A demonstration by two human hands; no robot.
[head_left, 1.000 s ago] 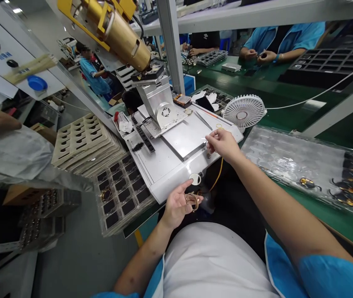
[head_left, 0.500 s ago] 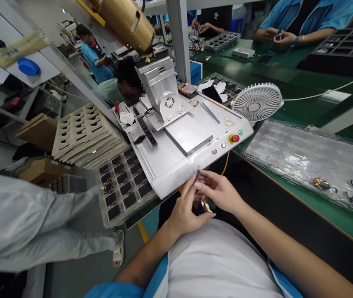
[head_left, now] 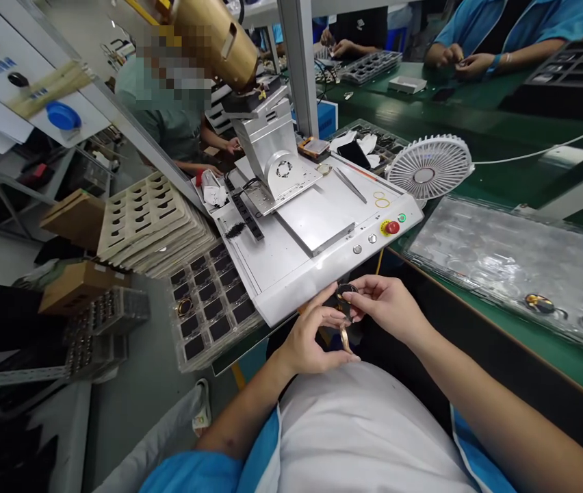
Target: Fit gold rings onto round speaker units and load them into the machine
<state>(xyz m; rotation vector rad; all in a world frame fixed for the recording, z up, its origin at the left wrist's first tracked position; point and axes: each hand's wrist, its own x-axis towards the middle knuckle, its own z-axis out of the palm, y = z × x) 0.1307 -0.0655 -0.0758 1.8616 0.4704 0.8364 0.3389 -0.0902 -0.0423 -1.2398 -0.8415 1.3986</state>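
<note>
A: From my remote post, where does the work stand?

B: I see it in hand, set down nowhere. Right hand (head_left: 373,301): thumb and fingertips pinched on a dark round piece (head_left: 347,296), just before the front edge of the machine base (head_left: 291,286). Left hand (head_left: 317,342): its fingertips steady the same piece, while a gold band (head_left: 344,339) hangs at its thumb, held within the curl of the hand.

A: Is the band joined to the piece?

B: I judge not; the band lies just below it. Whether they touch, or whether the band is looped or pinched, I can't make out from here.

A: What do I count as done?

B: Only that both items are picked up, and the piece is under both hands. Left over, in my judgement: both have yet to be released.

A: And round about?

B: I note tweezers (head_left: 352,185) and thin yellow rings (head_left: 382,203) lying on the base; a gold ring (head_left: 184,307) in one compartment of the dark-celled tray (head_left: 180,350) at left; and, at right, a clear tray (head_left: 481,239) bearing dark-and-gold parts (head_left: 540,303).
</note>
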